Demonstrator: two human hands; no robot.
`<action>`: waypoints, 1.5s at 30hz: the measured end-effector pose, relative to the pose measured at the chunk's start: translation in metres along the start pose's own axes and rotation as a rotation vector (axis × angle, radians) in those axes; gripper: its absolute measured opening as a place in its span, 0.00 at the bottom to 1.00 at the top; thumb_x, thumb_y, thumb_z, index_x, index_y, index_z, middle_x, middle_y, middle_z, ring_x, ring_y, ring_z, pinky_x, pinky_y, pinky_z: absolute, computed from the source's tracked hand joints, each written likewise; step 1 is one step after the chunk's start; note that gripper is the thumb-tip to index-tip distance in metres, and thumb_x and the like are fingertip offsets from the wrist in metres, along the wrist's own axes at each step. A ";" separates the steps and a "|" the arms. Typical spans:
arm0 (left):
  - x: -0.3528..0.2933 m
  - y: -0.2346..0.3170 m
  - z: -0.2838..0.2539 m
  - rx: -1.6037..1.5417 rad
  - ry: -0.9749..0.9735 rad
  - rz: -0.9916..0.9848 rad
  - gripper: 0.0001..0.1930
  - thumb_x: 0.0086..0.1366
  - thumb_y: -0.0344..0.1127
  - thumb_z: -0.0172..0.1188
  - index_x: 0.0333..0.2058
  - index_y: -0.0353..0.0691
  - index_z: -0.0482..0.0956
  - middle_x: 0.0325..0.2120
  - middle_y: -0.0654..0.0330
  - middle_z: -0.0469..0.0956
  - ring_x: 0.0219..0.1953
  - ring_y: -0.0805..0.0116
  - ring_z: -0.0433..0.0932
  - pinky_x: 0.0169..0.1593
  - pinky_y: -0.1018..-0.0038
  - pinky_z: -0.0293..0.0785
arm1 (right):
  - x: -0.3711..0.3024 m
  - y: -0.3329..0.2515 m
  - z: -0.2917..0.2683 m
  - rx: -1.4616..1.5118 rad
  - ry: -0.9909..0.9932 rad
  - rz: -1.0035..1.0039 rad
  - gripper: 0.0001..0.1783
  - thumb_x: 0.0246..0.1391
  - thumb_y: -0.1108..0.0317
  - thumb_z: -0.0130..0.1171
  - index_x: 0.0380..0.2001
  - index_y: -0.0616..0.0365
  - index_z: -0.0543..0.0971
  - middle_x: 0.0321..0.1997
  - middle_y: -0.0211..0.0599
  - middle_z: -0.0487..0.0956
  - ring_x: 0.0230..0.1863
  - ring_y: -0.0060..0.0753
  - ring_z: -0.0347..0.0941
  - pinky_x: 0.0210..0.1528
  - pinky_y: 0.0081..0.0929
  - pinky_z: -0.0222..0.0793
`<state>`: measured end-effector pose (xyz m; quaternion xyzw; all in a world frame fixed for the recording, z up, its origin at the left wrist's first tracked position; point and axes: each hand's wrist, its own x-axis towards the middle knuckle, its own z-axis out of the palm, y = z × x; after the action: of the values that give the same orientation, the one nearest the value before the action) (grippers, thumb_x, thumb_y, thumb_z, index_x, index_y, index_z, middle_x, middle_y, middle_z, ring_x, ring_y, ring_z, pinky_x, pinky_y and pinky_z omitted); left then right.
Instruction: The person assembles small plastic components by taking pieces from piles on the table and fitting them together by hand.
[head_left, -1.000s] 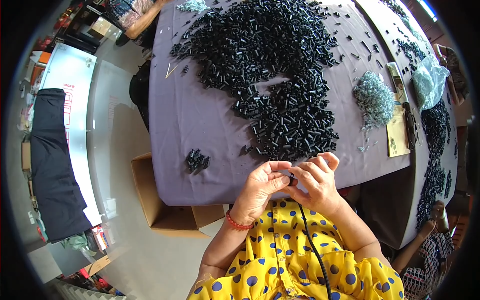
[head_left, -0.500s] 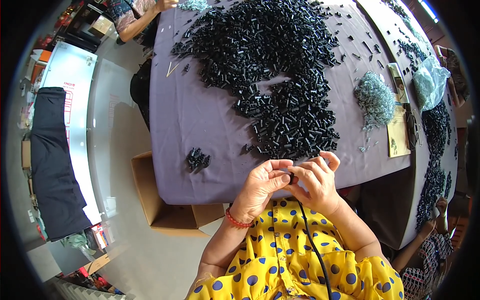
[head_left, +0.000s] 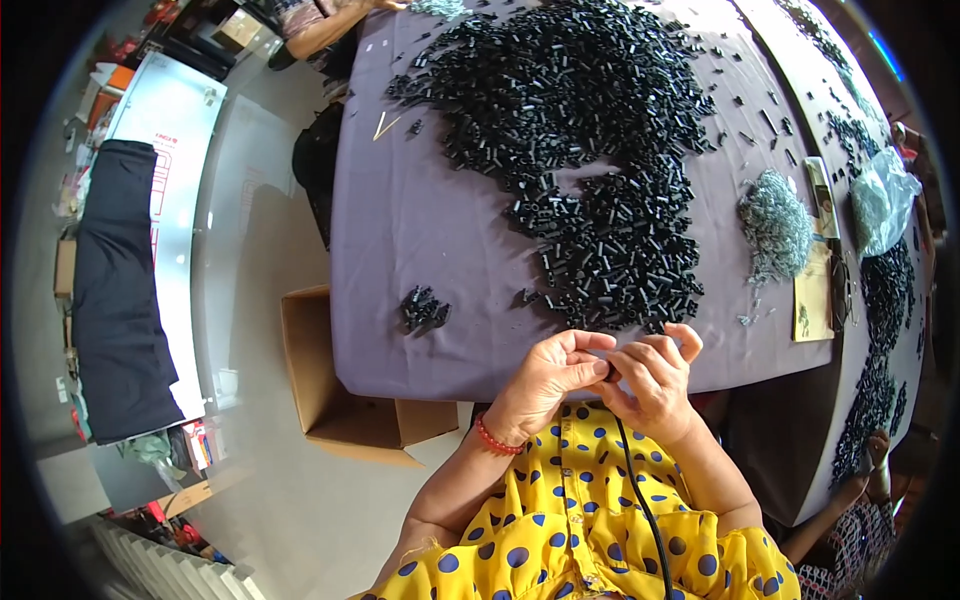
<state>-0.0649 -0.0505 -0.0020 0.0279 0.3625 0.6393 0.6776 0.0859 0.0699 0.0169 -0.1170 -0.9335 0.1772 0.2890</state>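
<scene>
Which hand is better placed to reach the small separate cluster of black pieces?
Likely the left hand: the small black cluster lies forward and left of it; the right hand sits farther away.

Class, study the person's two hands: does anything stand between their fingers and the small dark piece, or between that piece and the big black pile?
Nothing separate visibly does. The left hand and right hand meet at the dark piece, largely hiding it. Toward the black pile, only the hands themselves intervene.

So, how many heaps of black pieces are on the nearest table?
2: the large heap down the middle and the small heap at front left. Loose pieces aren't counted; more could lie out of frame.
</scene>
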 end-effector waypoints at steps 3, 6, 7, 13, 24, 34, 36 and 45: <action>-0.004 0.002 0.001 0.009 -0.001 0.007 0.16 0.70 0.25 0.61 0.55 0.32 0.72 0.42 0.58 0.80 0.43 0.74 0.82 0.51 0.77 0.81 | 0.000 -0.002 0.002 -0.013 0.010 -0.001 0.20 0.42 0.60 0.74 0.40 0.53 0.82 0.36 0.26 0.80 0.36 0.29 0.74 0.63 0.47 0.52; -0.007 0.002 0.005 0.051 0.063 0.068 0.17 0.70 0.26 0.61 0.56 0.34 0.72 0.43 0.60 0.79 0.46 0.75 0.80 0.54 0.77 0.78 | 0.003 -0.002 0.000 -0.012 -0.111 0.076 0.25 0.45 0.57 0.73 0.48 0.50 0.81 0.38 0.25 0.79 0.42 0.28 0.75 0.65 0.45 0.51; -0.010 0.001 0.002 0.088 0.074 0.101 0.20 0.68 0.27 0.65 0.56 0.36 0.72 0.42 0.62 0.79 0.45 0.77 0.79 0.53 0.78 0.77 | 0.008 -0.007 -0.003 -0.028 -0.147 0.102 0.28 0.46 0.57 0.73 0.52 0.52 0.80 0.42 0.27 0.79 0.45 0.30 0.74 0.66 0.46 0.51; -0.029 0.027 -0.034 0.836 0.703 0.749 0.22 0.61 0.24 0.68 0.53 0.36 0.74 0.35 0.62 0.79 0.35 0.74 0.77 0.44 0.76 0.77 | -0.003 0.006 -0.002 0.050 -0.172 0.077 0.24 0.46 0.70 0.71 0.50 0.55 0.80 0.40 0.31 0.80 0.41 0.35 0.75 0.64 0.48 0.55; -0.048 0.064 -0.071 1.478 1.214 0.773 0.18 0.59 0.27 0.68 0.49 0.39 0.76 0.39 0.56 0.80 0.44 0.53 0.78 0.50 0.60 0.75 | -0.008 0.004 0.005 0.112 -0.115 0.064 0.15 0.46 0.79 0.67 0.40 0.56 0.83 0.32 0.29 0.78 0.34 0.33 0.72 0.57 0.41 0.61; -0.004 0.032 -0.027 1.572 0.750 0.898 0.10 0.65 0.27 0.63 0.45 0.41 0.82 0.36 0.57 0.78 0.40 0.56 0.78 0.44 0.64 0.76 | -0.022 0.010 0.007 0.146 -0.111 0.074 0.15 0.47 0.78 0.68 0.41 0.56 0.82 0.31 0.29 0.77 0.34 0.36 0.70 0.53 0.41 0.63; 0.007 0.029 -0.026 1.679 0.737 0.955 0.11 0.64 0.27 0.64 0.45 0.42 0.82 0.37 0.58 0.77 0.41 0.56 0.78 0.45 0.64 0.76 | -0.024 0.009 0.007 0.149 -0.106 0.080 0.16 0.47 0.79 0.68 0.41 0.56 0.82 0.31 0.29 0.77 0.34 0.36 0.71 0.52 0.41 0.63; 0.021 0.025 -0.029 1.812 0.695 0.894 0.11 0.61 0.29 0.64 0.43 0.43 0.84 0.37 0.60 0.76 0.40 0.56 0.76 0.46 0.65 0.76 | -0.029 0.008 0.006 0.207 -0.106 0.129 0.17 0.47 0.82 0.67 0.42 0.57 0.81 0.32 0.31 0.78 0.34 0.37 0.72 0.46 0.38 0.65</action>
<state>-0.1028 -0.0395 -0.0203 0.4676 0.8327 0.2949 -0.0322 0.1066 0.0664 -0.0048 -0.1371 -0.9147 0.2965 0.2380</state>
